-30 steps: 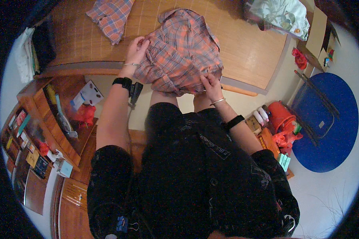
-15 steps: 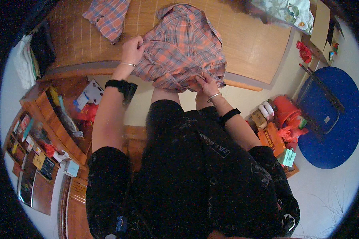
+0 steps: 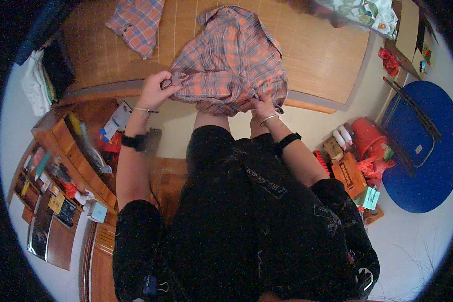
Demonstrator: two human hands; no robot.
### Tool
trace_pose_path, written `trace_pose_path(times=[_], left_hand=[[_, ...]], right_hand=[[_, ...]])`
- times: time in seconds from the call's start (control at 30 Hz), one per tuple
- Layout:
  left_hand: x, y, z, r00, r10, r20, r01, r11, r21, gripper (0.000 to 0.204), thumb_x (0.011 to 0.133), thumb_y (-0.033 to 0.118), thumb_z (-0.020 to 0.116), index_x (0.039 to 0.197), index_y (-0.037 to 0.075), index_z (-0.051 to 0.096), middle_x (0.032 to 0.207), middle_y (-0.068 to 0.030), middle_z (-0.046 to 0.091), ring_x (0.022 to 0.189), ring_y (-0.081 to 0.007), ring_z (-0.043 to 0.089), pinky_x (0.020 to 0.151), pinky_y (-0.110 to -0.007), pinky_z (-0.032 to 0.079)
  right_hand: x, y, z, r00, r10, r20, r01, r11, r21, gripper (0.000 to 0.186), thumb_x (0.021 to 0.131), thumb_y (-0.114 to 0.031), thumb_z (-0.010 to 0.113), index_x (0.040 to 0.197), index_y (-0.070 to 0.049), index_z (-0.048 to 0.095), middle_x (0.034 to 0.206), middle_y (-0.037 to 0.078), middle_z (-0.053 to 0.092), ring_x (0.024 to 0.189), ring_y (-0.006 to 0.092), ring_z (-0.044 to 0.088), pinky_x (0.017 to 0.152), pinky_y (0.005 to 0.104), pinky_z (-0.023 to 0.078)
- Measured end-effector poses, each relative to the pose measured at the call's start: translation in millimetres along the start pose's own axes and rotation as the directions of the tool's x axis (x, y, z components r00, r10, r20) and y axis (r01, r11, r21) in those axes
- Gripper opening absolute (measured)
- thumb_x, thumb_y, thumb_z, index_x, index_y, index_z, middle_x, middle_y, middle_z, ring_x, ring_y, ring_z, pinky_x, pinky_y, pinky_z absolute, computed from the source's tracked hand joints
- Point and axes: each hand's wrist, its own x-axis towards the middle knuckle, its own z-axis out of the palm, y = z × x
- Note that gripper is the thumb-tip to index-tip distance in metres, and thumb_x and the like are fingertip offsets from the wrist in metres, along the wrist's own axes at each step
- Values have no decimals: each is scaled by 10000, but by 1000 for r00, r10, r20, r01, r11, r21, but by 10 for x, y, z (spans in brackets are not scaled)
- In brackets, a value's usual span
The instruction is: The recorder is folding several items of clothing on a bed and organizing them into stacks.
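Observation:
An orange and grey plaid shirt point(image 3: 231, 55) lies partly on the wooden bed surface, its near part hanging over the edge toward my knees. My left hand point(image 3: 157, 90) grips what looks like a sleeve end at the shirt's left side. On the near right, my right hand point(image 3: 263, 108) pinches the fabric close to the lower corner. Between the two hands a strip of cloth is drawn out sideways. A second plaid garment point(image 3: 137, 25), blue and orange, rests apart at the far left, nearest to my left hand.
A clear plastic bag point(image 3: 367, 12) sits at the far right of the bed mat point(image 3: 327, 55). On the right stand a blue round folding table point(image 3: 423, 151), a red bucket point(image 3: 367, 136) and an orange box point(image 3: 348, 173). Wooden shelving point(image 3: 60, 146) with small items is at left.
My left hand has moved down and left, pulling the sleeve-like part straighter across the shirt. My right hand has shifted only slightly and keeps hold of the fabric.

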Motion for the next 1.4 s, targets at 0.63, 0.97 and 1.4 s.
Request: trace_pose_path(times=[0.63, 0.97, 1.4], left_hand=[[-566, 1720, -705, 851, -309, -426, -97, 703, -704, 187, 797, 21, 565, 984, 8, 572, 843, -9, 601, 648, -43, 503, 530, -171, 374], [-1130, 2078, -701, 773, -271, -574, -239, 714, -658, 166, 778, -36, 563, 942, -8, 559, 891, -50, 607, 708, -58, 538, 585, -183, 425], [-1703, 1770, -482, 905, -134, -404, 247, 938, 242, 131, 702, 10, 644, 824, -10, 601, 792, -35, 619, 689, -105, 553, 642, -228, 447]], right_hand=[[-153, -900, 239, 933, -270, 238, 359, 667, -653, 596, 573, -471, 729, 902, 6, 592, 769, 214, 600, 717, 361, 585, 649, 401, 461], [-963, -1766, -231, 849, -521, 87, 473, 675, -566, 296, 758, -300, 583, 958, -84, 618, 825, 170, 627, 794, 310, 610, 658, 389, 493], [-1723, -2532, -1358, 941, -338, -31, 332, 936, -119, 183, 775, -20, 527, 955, -4, 552, 864, 78, 593, 770, 145, 587, 645, 250, 493]])
